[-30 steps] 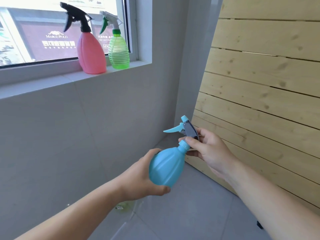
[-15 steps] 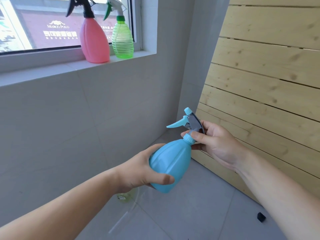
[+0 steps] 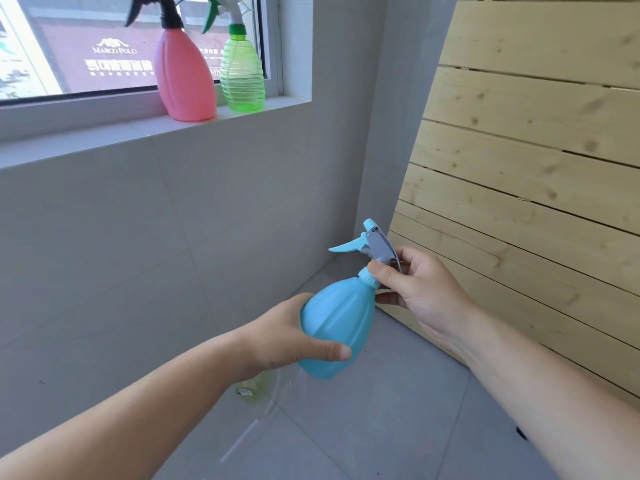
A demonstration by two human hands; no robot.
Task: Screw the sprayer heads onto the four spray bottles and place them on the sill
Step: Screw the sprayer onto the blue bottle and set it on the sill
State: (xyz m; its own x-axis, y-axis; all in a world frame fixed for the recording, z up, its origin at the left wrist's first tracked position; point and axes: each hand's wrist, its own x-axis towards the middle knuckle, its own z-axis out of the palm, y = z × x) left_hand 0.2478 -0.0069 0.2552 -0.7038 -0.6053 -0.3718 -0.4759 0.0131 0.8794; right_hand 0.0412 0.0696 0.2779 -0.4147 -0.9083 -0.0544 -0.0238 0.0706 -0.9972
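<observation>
My left hand [image 3: 287, 337] grips the body of a light blue spray bottle [image 3: 334, 327], held tilted in front of me. A blue and grey sprayer head [image 3: 372, 242] sits on its neck. My right hand [image 3: 415, 285] pinches the ribbed collar at the neck, thumb on the near side. On the sill [image 3: 104, 133] stand a pink bottle [image 3: 183, 74] with a black sprayer head and, to its right, a green ribbed bottle [image 3: 242, 74] with a white and green head. A pale yellowish bottle [image 3: 252, 386] lies on the floor, mostly hidden under my left forearm.
A slatted wooden panel [image 3: 536, 168] leans against the wall on the right. Grey tiled wall [image 3: 173, 237] runs below the sill, with grey floor tiles [image 3: 381, 427] beneath. A small black object [image 3: 521, 433] lies on the floor beside my right forearm.
The view has dropped a little and both hands with the blue bottle have risen slightly. My right hand's fingers have shifted on the collar of the sprayer head.
</observation>
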